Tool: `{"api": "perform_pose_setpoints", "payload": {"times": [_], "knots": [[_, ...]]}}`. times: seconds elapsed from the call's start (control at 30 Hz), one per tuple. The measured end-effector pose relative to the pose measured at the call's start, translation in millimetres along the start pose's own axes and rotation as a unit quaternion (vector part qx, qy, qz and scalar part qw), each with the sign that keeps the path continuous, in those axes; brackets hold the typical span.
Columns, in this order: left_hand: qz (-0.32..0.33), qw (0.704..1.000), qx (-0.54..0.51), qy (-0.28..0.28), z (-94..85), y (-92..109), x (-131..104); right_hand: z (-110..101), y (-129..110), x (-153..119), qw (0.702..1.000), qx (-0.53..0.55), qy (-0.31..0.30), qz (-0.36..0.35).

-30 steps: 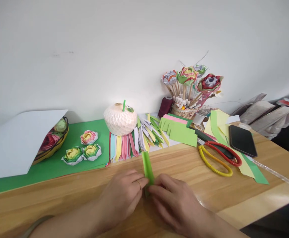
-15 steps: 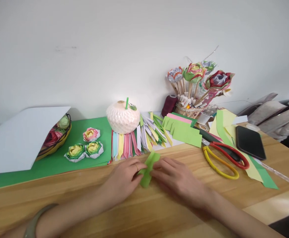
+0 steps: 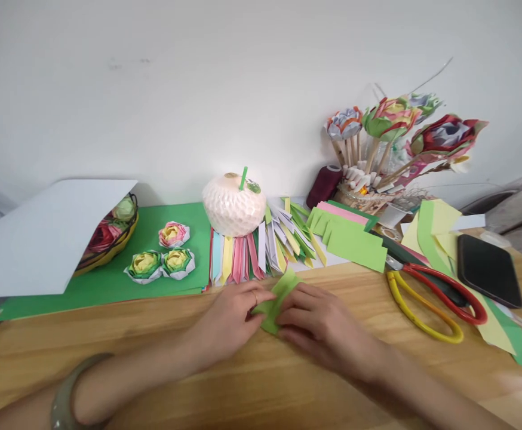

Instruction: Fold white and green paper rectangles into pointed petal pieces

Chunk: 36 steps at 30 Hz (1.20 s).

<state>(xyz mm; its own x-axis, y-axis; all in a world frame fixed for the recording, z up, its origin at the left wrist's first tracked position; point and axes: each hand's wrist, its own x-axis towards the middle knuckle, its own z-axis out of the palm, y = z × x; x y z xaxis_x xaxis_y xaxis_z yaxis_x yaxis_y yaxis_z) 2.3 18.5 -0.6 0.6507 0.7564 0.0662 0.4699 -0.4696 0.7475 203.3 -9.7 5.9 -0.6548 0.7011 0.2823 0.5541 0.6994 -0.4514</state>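
A small light-green paper strip [image 3: 282, 291] lies creased on the wooden table between my two hands. My left hand [image 3: 234, 313], with a ring on one finger, pinches the paper's left edge between thumb and fingers. From the other side, my right hand [image 3: 321, 319] presses its curled fingers on the right part and covers it. Just beyond the paper are folded strips in pink, yellow and blue [image 3: 236, 260] and a loose heap of folded paper pieces [image 3: 288, 236]. Light-green paper rectangles [image 3: 355, 245] lie fanned out to the right.
Red-and-yellow-handled scissors [image 3: 444, 283] and a black phone [image 3: 489, 272] lie on the right. A white textured pot [image 3: 234, 206] stands at the back, beside paper flowers [image 3: 178, 263] on green sheets [image 3: 108, 298]. Stemmed paper flowers [image 3: 390, 119] and a dark thread spool [image 3: 325, 186] stand back right.
The view has shifted, so background things sit farther right and some look larger. My right fingers cover more of the green paper's right side; both hands stay on it.
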Motion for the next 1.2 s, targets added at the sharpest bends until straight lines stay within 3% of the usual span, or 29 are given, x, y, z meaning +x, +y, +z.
{"api": "perform_pose_setpoints", "payload": {"times": [0.33, 0.47, 0.57, 0.63, 0.7, 0.77, 0.83, 0.93, 1.2], "knots": [[0.016, 0.999, -0.034, 0.039, 5.7, 1.9, -4.1, 5.8, -4.8, 8.0, 0.983, 0.098, 0.007, 0.154], [0.026, 0.998, -0.018, 0.056, 7.3, 1.8, -5.0, 11.6, -7.1, 8.5, 0.982, 0.075, 0.021, 0.172], [0.021, 0.993, 0.067, 0.095, 8.4, 5.2, -9.3, 14.4, -7.9, 8.1, 0.983, 0.068, 0.035, 0.169], [0.041, 0.974, 0.178, 0.133, 10.0, 8.5, -14.7, 15.8, -7.7, 7.6, 0.983, 0.068, 0.042, 0.167], [0.133, 0.934, 0.295, 0.149, 13.1, 11.4, -21.4, 17.0, -7.0, 6.8, 0.983, 0.071, 0.044, 0.164], [0.214, 0.892, 0.36, 0.171, 17.6, 13.0, -28.0, 17.9, -6.0, 5.9, 0.983, 0.071, 0.045, 0.161], [0.232, 0.871, 0.402, 0.163, 22.3, 13.4, -33.2, 18.3, -5.2, 5.2, 0.984, 0.068, 0.047, 0.157], [0.231, 0.861, 0.432, 0.139, 27.1, 13.9, -36.9, 18.2, -4.6, 5.0, 0.985, 0.064, 0.043, 0.157], [0.227, 0.854, 0.448, 0.139, 29.1, 17.6, -37.3, 18.4, -4.1, 6.7, 0.986, 0.054, 0.046, 0.15]]}}
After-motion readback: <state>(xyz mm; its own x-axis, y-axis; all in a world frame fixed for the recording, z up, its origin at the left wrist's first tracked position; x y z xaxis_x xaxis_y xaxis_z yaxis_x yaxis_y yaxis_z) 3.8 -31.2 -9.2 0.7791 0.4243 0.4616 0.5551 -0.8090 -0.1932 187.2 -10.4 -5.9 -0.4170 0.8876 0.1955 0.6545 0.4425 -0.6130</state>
